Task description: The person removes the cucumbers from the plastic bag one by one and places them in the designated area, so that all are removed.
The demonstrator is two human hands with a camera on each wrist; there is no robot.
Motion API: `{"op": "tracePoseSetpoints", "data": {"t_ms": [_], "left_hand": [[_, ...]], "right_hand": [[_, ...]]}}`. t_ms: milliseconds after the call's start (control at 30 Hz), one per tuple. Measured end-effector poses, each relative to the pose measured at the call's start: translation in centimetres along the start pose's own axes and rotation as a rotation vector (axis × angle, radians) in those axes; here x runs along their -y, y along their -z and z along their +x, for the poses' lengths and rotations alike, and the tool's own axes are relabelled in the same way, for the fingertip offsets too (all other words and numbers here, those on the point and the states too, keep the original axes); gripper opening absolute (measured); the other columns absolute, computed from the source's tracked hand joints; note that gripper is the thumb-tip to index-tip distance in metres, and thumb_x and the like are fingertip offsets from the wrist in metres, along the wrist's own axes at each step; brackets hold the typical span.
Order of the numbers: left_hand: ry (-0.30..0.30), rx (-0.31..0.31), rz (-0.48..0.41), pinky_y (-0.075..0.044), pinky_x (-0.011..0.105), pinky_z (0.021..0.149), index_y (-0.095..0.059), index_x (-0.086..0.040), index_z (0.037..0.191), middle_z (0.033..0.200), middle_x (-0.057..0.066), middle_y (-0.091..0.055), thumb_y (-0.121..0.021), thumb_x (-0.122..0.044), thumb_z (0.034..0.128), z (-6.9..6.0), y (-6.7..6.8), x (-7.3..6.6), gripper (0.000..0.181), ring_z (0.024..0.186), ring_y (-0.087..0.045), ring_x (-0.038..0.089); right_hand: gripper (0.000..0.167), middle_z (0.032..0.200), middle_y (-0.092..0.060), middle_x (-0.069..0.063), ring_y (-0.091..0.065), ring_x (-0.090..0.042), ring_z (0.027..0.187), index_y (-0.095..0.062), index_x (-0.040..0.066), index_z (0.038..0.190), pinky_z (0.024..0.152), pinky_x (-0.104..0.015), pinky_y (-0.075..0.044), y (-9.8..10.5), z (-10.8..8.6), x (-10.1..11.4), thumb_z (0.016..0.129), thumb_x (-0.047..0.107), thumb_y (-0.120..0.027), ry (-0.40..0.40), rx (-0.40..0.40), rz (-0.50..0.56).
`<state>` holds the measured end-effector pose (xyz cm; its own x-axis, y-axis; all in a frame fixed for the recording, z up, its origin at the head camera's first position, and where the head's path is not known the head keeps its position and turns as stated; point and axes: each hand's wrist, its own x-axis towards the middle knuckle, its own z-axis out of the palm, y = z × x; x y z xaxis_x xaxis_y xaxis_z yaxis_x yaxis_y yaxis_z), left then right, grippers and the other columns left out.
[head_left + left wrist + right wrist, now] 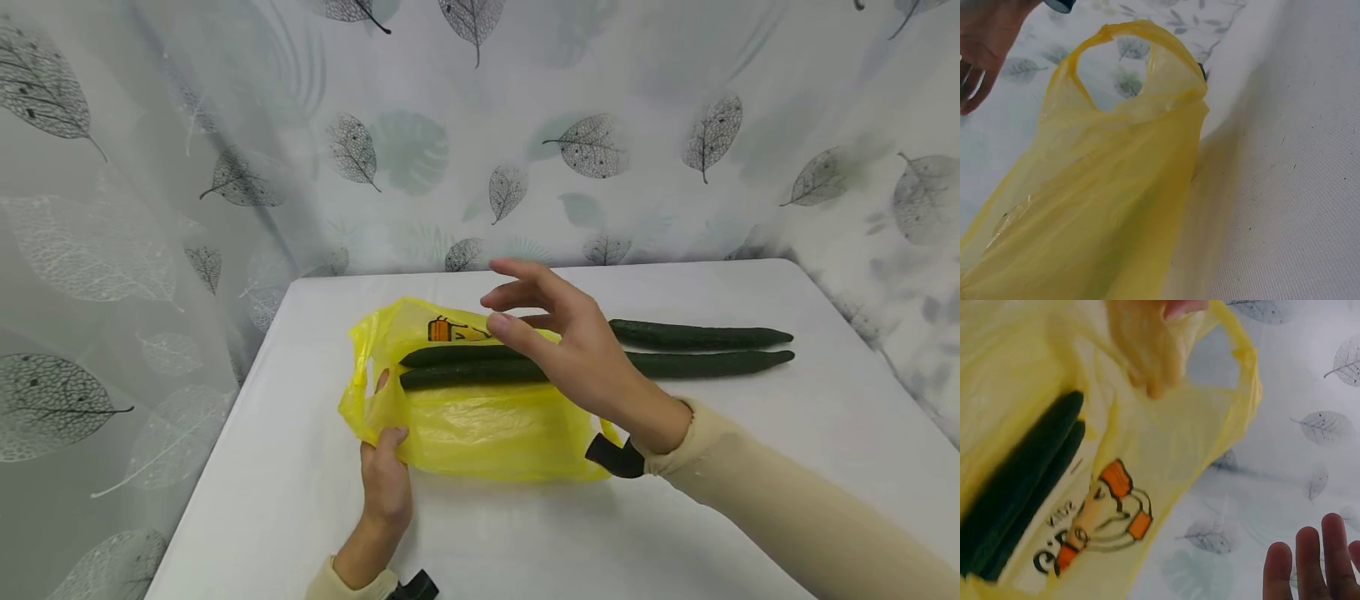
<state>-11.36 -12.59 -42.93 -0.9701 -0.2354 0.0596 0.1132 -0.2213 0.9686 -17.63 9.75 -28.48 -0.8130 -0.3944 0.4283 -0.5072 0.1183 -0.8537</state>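
A yellow plastic bag with a printed cartoon lies on the table. My left hand grips its left end beside a handle hole, the thumb outside and the fingers showing through the plastic. Long dark green cucumbers lie lengthwise along the bag, with two tips near my left hand. Two cucumber ends stick out to the right, over the table. My right hand hovers over the bag, fingers loosely spread and holding nothing. It hides the cucumbers' middle; whether they lie in or on the bag, I cannot tell.
The white table extends around the bag on all sides. A leaf-patterned curtain hangs behind it and along both sides. The bag's other handle stands up in a loop in the left wrist view.
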Motion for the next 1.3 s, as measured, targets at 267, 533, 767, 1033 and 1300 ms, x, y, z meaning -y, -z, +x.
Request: {"op": "tracePoseSetpoints", "data": {"t_ms": [267,533,767,1033,1300], "left_hand": [[-0.013,0.027,0.008,-0.024,0.022,0.113,-0.017,-0.009,0.161,0.157,0.004,-0.029,-0.029,-0.002,0.0921,0.0,0.1,-0.2,0.070,0.134,-0.029,0.026],[-0.017,0.018,0.012,-0.024,0.022,0.112,-0.017,-0.007,0.161,0.154,0.005,-0.030,-0.028,-0.002,0.0919,0.1,0.1,-0.2,0.070,0.132,-0.032,0.021],[-0.016,0.024,0.014,-0.025,0.022,0.111,-0.018,-0.008,0.161,0.151,0.007,-0.032,-0.028,-0.002,0.0918,0.2,0.1,-0.2,0.070,0.129,-0.033,0.024],[-0.022,0.036,0.008,-0.025,0.023,0.112,-0.019,-0.008,0.161,0.152,0.007,-0.032,-0.028,-0.002,0.0912,0.1,0.1,-0.2,0.070,0.129,-0.034,0.022],[-0.022,0.046,0.023,-0.025,0.022,0.112,-0.020,-0.008,0.160,0.153,0.006,-0.032,-0.028,-0.002,0.0906,0.0,0.1,-0.3,0.070,0.131,-0.034,0.020]], "right_hand": [[0.042,0.121,-0.070,0.002,-0.067,-0.015,0.109,-0.066,0.019,0.136,0.094,-0.035,-0.053,-2.0,1.2,-2.1,0.095,0.021,-0.072,-0.160,0.037,0.133],[0.034,0.121,-0.071,0.003,-0.065,-0.014,0.114,-0.075,0.017,0.123,0.093,-0.033,-0.053,-3.9,1.5,-5.3,0.090,0.026,-0.077,-0.297,0.135,0.164],[0.037,0.117,-0.073,0.001,-0.064,-0.013,0.114,-0.075,0.018,0.123,0.094,-0.033,-0.052,-4.7,1.3,-7.4,0.088,0.029,-0.078,-0.364,0.174,0.093],[0.040,0.122,-0.071,-0.003,-0.062,-0.021,0.119,-0.074,0.011,0.124,0.095,-0.035,-0.052,-5.3,1.0,-10.0,0.087,0.024,-0.080,-0.366,0.217,-0.026],[0.048,0.127,-0.069,-0.001,-0.056,-0.022,0.127,-0.070,0.009,0.130,0.107,-0.046,-0.043,-5.3,0.7,-11.9,0.085,0.021,-0.081,-0.358,0.262,-0.183]]}}
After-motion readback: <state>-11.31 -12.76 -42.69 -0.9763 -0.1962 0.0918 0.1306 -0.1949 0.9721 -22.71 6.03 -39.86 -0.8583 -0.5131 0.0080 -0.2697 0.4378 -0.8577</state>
